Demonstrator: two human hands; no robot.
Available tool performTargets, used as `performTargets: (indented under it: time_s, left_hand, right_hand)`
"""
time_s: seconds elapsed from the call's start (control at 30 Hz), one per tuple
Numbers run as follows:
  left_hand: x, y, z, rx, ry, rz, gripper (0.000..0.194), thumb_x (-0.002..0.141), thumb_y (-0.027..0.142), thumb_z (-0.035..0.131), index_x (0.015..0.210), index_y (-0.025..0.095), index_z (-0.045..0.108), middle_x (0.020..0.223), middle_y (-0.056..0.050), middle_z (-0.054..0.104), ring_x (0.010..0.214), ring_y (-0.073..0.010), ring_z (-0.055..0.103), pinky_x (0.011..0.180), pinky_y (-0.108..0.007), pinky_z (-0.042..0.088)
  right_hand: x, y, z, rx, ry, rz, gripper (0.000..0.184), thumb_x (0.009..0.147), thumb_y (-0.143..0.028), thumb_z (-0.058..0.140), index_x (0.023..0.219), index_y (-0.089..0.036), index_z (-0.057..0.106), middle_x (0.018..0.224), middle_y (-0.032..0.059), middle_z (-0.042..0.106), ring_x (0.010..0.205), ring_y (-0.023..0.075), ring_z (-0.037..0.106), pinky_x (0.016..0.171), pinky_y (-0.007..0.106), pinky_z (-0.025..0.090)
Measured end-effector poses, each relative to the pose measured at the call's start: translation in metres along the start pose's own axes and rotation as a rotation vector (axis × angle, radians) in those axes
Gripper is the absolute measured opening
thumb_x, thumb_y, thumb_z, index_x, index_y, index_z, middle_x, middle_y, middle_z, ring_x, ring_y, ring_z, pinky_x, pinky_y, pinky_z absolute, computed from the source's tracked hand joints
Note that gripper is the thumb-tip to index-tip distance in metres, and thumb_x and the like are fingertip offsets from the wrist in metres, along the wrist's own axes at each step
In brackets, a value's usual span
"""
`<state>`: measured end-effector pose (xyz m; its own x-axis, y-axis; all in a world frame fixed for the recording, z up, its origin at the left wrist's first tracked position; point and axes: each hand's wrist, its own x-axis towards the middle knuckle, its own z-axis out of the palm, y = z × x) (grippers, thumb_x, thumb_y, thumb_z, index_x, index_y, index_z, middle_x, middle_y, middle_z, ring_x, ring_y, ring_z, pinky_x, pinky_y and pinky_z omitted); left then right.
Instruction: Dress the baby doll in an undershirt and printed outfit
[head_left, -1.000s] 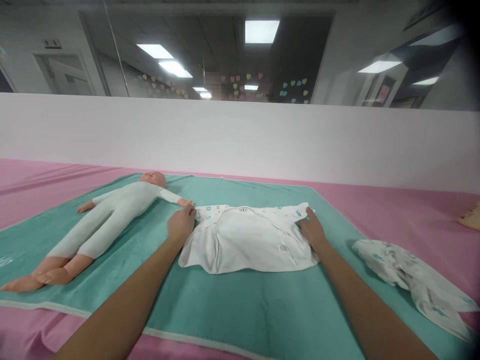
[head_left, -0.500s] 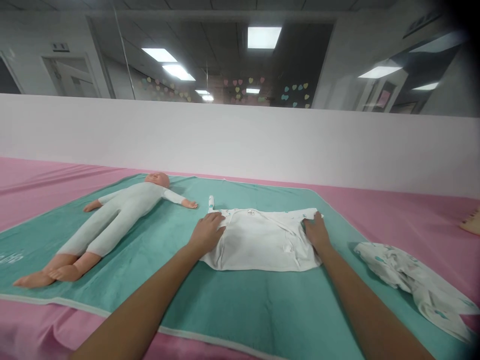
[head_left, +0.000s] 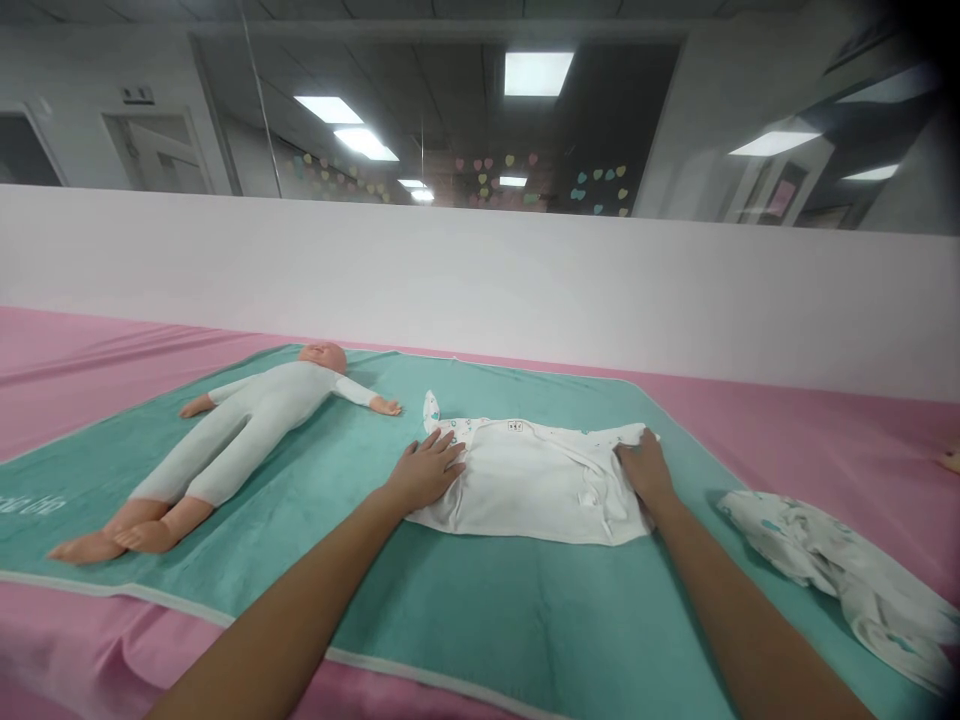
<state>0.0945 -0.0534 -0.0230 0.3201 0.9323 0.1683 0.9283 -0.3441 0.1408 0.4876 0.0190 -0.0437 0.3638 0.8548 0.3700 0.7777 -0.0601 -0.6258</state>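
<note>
A white baby shirt (head_left: 536, 480) with small teal prints lies folded flat on the teal blanket (head_left: 480, 610). My left hand (head_left: 429, 470) rests on its left edge with the fingers stretched out flat. At the shirt's right edge my right hand (head_left: 645, 470) lies palm down, fingers together and pressing the cloth. A baby doll (head_left: 240, 430) in a pale one-piece lies on its back on the blanket, to the left of my left hand, arms spread.
A second printed white garment (head_left: 832, 565) lies crumpled at the blanket's right edge. Pink sheeting (head_left: 810, 430) covers the surface around the blanket. A white partition wall (head_left: 480, 270) with glass above runs along the far side.
The shirt's left sleeve has been folded in and the shirt is narrower. My left hand moved right from the sleeve end onto the shirt body and flattened. My right hand stayed at the right edge.
</note>
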Motion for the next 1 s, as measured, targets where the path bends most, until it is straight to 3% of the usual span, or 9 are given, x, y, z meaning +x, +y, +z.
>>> performTargets:
  time_s: [0.2, 0.67, 1.0]
  left_hand:
    - [0.0005, -0.0003, 0.0013, 0.011, 0.015, 0.006, 0.047, 0.09, 0.049, 0.022, 0.134, 0.035, 0.033, 0.147, 0.0, 0.023, 0.136, -0.024, 0.014, 0.105, -0.047, 0.025]
    - [0.0015, -0.0036, 0.0056, -0.011, 0.039, 0.022, 0.047, 0.091, 0.05, 0.021, 0.133, 0.035, 0.033, 0.147, -0.001, 0.022, 0.136, -0.0248, 0.014, 0.104, -0.049, 0.024]
    - [0.0033, -0.007, 0.006, -0.081, 0.117, 0.0, 0.043, 0.088, 0.046, 0.033, 0.128, 0.03, 0.042, 0.146, -0.002, 0.026, 0.135, -0.0252, 0.017, 0.103, -0.047, 0.026]
  right_hand:
    - [-0.0012, -0.0011, -0.0012, 0.008, -0.072, 0.068, 0.076, 0.075, -0.041, 0.045, 0.139, -0.008, 0.021, 0.139, 0.0209, 0.031, 0.126, 0.0331, 0.033, 0.102, 0.043, 0.03]
    - [0.0005, 0.0013, 0.0007, -0.032, -0.118, 0.05, 0.067, 0.075, -0.037, 0.044, 0.134, -0.01, 0.031, 0.135, 0.0189, 0.038, 0.121, 0.0319, 0.04, 0.1, 0.042, 0.032]
    - [0.0015, 0.0021, -0.0008, -0.023, -0.136, 0.055, 0.067, 0.075, -0.038, 0.045, 0.134, -0.009, 0.033, 0.137, 0.0184, 0.037, 0.123, 0.032, 0.037, 0.101, 0.042, 0.03]
